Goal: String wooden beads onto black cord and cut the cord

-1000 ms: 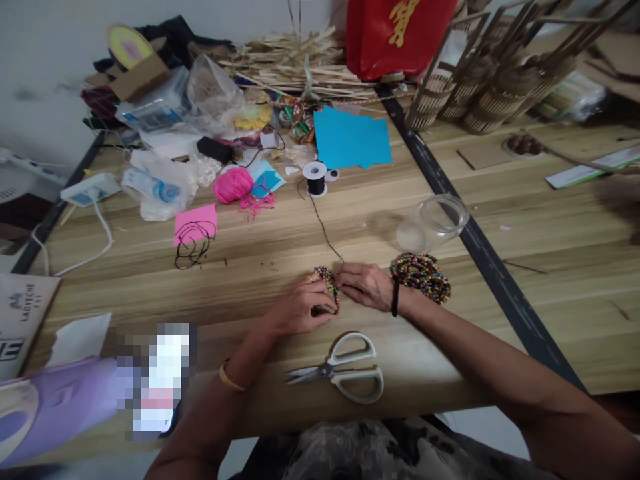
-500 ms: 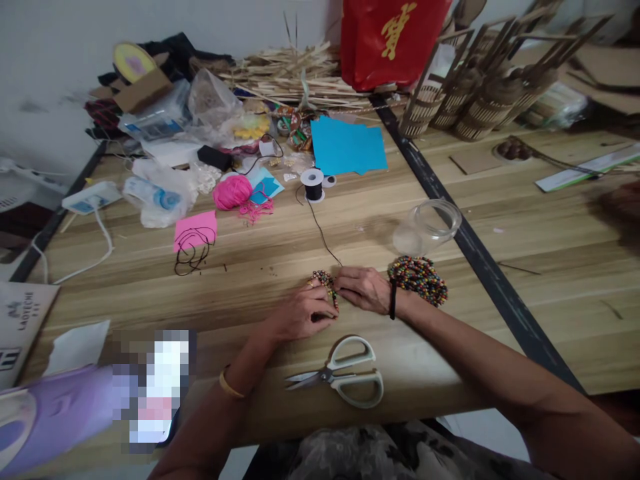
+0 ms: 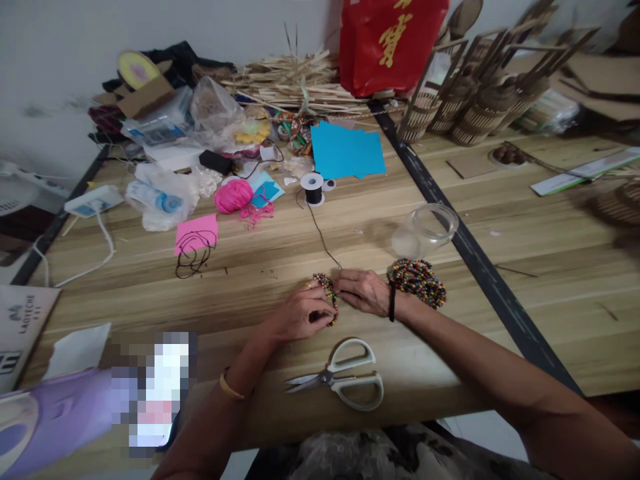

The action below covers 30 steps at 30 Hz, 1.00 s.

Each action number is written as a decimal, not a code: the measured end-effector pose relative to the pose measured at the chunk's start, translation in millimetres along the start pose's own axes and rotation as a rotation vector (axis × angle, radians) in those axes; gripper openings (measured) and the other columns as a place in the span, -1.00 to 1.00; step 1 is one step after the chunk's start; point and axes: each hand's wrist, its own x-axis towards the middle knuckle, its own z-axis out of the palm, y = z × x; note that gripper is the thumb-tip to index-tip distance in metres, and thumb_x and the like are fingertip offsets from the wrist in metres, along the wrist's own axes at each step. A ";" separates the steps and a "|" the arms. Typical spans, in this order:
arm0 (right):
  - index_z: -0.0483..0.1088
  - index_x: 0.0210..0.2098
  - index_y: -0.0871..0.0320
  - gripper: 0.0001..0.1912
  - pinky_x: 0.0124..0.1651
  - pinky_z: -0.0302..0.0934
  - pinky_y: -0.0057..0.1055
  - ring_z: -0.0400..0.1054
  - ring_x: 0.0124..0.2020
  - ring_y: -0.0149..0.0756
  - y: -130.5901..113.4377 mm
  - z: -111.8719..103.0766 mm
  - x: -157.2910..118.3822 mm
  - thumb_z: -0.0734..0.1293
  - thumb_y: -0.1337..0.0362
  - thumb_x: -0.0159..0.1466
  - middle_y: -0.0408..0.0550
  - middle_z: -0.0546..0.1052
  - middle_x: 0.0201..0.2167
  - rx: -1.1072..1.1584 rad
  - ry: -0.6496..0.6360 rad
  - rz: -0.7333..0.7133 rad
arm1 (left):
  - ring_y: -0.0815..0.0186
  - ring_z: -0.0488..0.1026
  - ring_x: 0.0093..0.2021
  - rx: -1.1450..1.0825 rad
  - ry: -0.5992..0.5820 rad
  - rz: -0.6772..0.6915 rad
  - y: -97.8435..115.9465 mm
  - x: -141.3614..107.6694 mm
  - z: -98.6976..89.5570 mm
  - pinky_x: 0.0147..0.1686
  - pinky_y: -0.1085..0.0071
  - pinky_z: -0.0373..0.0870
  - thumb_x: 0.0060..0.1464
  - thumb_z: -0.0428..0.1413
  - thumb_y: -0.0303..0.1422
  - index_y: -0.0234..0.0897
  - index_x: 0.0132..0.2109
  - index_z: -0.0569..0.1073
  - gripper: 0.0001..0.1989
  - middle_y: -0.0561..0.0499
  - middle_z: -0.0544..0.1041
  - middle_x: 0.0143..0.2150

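A small strand of multicoloured beads lies between my two hands on the wooden table. My left hand grips it from the left, fingers curled round it. From the other side my right hand pinches at the strand's edge, its fingertips partly hidden. A dark cord runs from a white spool down to my right fingers. Behind my right wrist sits a larger heap of strung beads. Scissors with pale handles lie below my hands, blades pointing left.
A clear plastic jar stands beyond the bead heap. Blue sheets, pink yarn and a pink paper with black cord lie farther back. At lower left are a phone and a purple object. Woven baskets stand at back right.
The view has shifted slightly. My hands stay almost in place; the bead strand's lower end now shows a little more below my left fingers.
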 end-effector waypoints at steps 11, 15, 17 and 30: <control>0.36 -0.25 0.17 -0.79 -0.26 0.18 -0.46 0.29 -0.30 -0.34 0.7 1.1 -0.3 0.12 0.28 0.38 -0.04 0.39 -0.34 0.006 0.008 0.003 | 0.33 0.36 -0.30 0.026 -0.002 0.002 0.0 -0.4 -0.2 -0.09 0.33 0.25 0.14 0.05 -0.37 -0.27 -0.28 0.56 -0.82 -0.03 0.47 -0.38; 0.36 -0.25 0.18 -0.78 -0.27 0.18 -0.47 0.29 -0.31 -0.34 0.7 1.3 -0.2 0.12 0.27 0.38 -0.04 0.39 -0.35 0.006 0.016 -0.004 | 0.32 0.36 -0.28 0.038 -0.025 -0.002 0.6 -0.3 -0.7 -0.07 0.31 0.25 0.15 0.05 -0.37 -0.27 -0.27 0.56 -0.81 -0.04 0.48 -0.36; 0.36 -0.26 0.17 -0.78 -0.28 0.18 -0.47 0.29 -0.32 -0.34 0.6 1.0 0.0 0.12 0.27 0.38 -0.05 0.39 -0.35 0.006 0.020 -0.005 | 0.32 0.37 -0.28 0.041 -0.030 -0.003 0.2 -0.4 -0.6 -0.08 0.31 0.26 0.15 0.04 -0.36 -0.26 -0.27 0.56 -0.81 -0.03 0.48 -0.37; 0.36 -0.25 0.17 -0.79 -0.28 0.20 -0.47 0.30 -0.30 -0.34 -0.3 0.0 -0.8 0.12 0.29 0.37 -0.04 0.39 -0.34 -0.005 0.004 0.006 | 0.32 0.36 -0.30 0.013 -0.030 0.015 -4.5 -2.5 1.6 -0.13 0.33 0.27 0.15 0.03 -0.35 -0.25 -0.22 0.56 -0.79 -0.04 0.47 -0.38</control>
